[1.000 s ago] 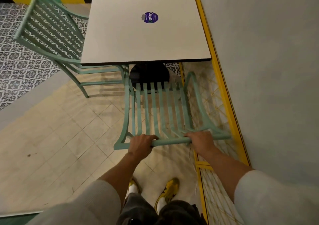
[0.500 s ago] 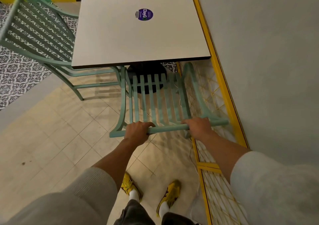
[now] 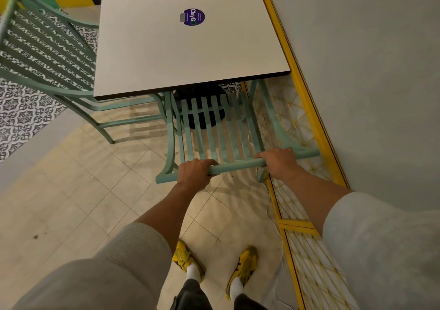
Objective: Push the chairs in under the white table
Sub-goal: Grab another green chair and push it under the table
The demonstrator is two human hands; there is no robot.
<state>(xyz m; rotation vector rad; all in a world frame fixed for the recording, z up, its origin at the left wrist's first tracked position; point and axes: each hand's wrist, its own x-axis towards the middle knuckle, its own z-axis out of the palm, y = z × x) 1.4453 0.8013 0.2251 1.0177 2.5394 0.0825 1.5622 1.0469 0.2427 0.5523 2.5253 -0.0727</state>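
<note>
The white table with a purple round sticker stands ahead of me, along the wall. A mint-green slatted chair sits at its near edge, its seat hidden under the tabletop and its backrest leaning toward me. My left hand grips the left part of the backrest's top rail. My right hand grips the same rail further right. A second mint-green chair stands at the table's left side, its seat partly under the top.
A grey wall with a yellow strip at its foot runs along the right. The table's black base shows behind the slats. Patterned tiles lie at left. My yellow shoes stand on beige tiles.
The chair in my hands has slid forward under the table, so less of its seat shows. Both hands kept their grip on the rail, and I stepped closer.
</note>
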